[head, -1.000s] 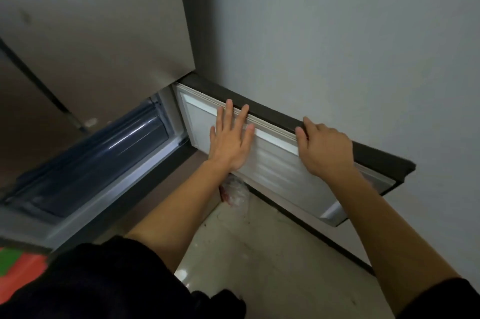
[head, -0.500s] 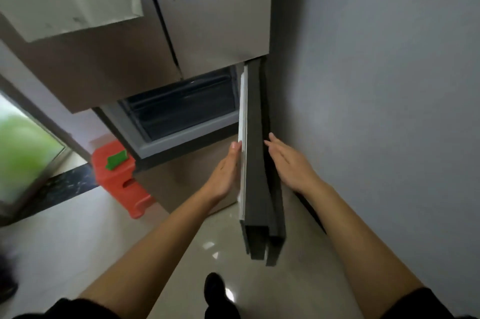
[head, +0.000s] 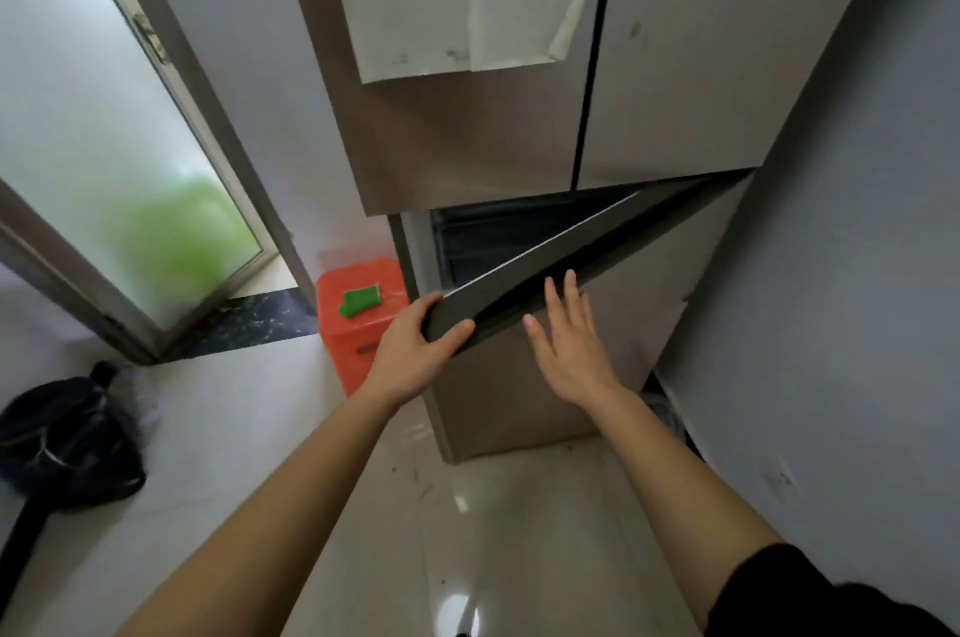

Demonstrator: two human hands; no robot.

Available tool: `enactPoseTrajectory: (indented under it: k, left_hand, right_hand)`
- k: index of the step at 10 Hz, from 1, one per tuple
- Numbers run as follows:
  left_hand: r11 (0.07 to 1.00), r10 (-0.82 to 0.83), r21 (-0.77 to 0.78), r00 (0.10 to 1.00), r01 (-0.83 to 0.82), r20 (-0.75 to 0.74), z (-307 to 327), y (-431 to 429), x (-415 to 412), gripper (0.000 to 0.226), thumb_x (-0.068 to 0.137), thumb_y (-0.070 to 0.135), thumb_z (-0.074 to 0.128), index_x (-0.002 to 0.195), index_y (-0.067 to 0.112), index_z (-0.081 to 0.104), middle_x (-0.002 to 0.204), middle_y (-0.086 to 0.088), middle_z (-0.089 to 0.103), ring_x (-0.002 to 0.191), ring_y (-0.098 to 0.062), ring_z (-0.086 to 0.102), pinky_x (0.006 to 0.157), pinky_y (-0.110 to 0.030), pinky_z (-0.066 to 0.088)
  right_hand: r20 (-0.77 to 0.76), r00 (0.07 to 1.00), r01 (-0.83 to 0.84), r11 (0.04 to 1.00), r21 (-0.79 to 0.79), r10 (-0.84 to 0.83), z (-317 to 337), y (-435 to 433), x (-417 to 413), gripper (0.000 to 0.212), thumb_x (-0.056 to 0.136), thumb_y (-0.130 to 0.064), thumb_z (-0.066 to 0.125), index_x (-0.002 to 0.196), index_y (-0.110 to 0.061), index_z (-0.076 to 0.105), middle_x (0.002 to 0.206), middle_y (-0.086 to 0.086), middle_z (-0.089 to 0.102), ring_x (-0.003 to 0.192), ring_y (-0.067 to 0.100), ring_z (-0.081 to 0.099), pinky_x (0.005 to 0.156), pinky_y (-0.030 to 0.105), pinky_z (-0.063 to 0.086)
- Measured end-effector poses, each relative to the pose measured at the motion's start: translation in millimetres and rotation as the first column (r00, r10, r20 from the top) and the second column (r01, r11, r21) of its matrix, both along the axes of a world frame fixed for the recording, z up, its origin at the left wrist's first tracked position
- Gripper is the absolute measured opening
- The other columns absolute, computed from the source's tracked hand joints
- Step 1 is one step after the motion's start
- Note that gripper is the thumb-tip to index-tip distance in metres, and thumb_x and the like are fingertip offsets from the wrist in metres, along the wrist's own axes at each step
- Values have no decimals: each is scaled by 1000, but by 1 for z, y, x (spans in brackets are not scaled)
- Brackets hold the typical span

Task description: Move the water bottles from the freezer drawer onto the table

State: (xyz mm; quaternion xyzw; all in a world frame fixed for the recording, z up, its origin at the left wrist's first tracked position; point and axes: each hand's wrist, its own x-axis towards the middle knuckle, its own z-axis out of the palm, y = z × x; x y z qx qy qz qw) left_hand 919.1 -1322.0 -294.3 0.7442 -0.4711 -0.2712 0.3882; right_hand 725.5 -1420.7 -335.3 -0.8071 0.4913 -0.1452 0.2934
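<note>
The tall fridge (head: 467,127) stands ahead with its lower freezer door (head: 545,273) swung partly out, close to the cabinet. My left hand (head: 415,350) grips the door's free corner, thumb on top and fingers curled under the edge. My right hand (head: 571,350) lies flat with straight fingers on the door's outer face. Behind the door's top edge a dark freezer drawer (head: 483,236) shows. No water bottles are in sight, and no table either.
A red plastic stool (head: 358,324) with a green piece (head: 358,301) on it stands left of the fridge. A frosted glass door (head: 119,143) is at the left, a dark bag (head: 67,439) lies on the tiled floor, and a grey wall (head: 841,273) closes in on the right.
The freezer door has swung from wide open to nearly closed. My view has pulled back and turned left. My left hand moved from the door's inner side to its corner.
</note>
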Motion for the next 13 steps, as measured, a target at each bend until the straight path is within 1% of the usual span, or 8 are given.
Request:
enactPoseTrajectory:
  k: [2,3,5,7,8,10,11,13]
  left_hand:
    - [967,244,-91,969,-239,46,-24,-38,33,65,98,30,59,154,21,29,152,-6,39,137,-21,40,109,-28,29]
    - [944,313,-93,948,-317,-57,-32,-60,39,77,97,28,59,158,21,13,161,-4,26,149,-23,24,122,-43,23]
    - [890,447,-38,887,-454,-121,-36,-89,37,95,96,25,61,157,12,-10,165,-9,-14,153,-25,-8,114,-26,-1]
    - [887,453,-10,875,-461,-169,-37,-115,52,108,89,25,69,157,16,-14,167,-6,-5,153,-24,1,124,-37,6]
    - [894,431,-8,862,-449,-267,-27,-129,71,99,88,22,70,156,11,-1,161,-14,22,147,-30,27,119,-48,29]
    - [902,420,23,861,-432,-287,-22,-136,78,90,86,28,71,155,17,14,159,-10,28,144,-31,35,114,-51,37]
    - [911,409,-6,906,-412,-105,-20,-133,71,86,88,30,69,155,19,17,160,-9,25,146,-33,30,116,-52,33]
    - [943,260,112,904,-313,339,-20,-135,57,89,96,39,60,159,13,4,166,-7,-13,153,-28,-10,121,-39,3]
  right_hand:
    - [-128,989,-78,996,-48,72,-10,-25,36,78,102,-54,35,159,-22,-7,163,0,-29,150,29,21,116,44,32]
    - [-210,974,-84,996,-6,81,-17,-48,37,79,103,-51,38,159,-18,-6,163,3,-26,154,25,-2,122,40,17]
    - [-264,964,-59,994,-87,34,-19,-91,36,96,98,-45,53,157,-15,-18,157,11,-38,153,31,-13,122,44,19]
    - [-361,928,-130,987,-91,89,-32,-108,44,113,92,-44,63,152,-20,-30,145,9,-55,150,36,-19,121,45,20]
    - [-409,902,-190,977,-92,137,-25,-129,46,103,94,-45,58,156,-20,-21,148,9,-52,150,35,-23,122,47,19]
    - [-438,868,-268,963,-13,235,-12,-146,38,89,97,-44,56,159,-20,-3,147,5,-53,147,33,-29,124,47,8]
    - [-382,888,-266,964,30,257,-1,-142,33,82,98,-43,55,160,-20,7,156,5,-42,149,32,-25,124,47,10]
    - [274,943,-109,955,-276,187,115,-148,29,52,98,-32,60,146,-16,48,154,2,42,143,15,37,119,31,28]
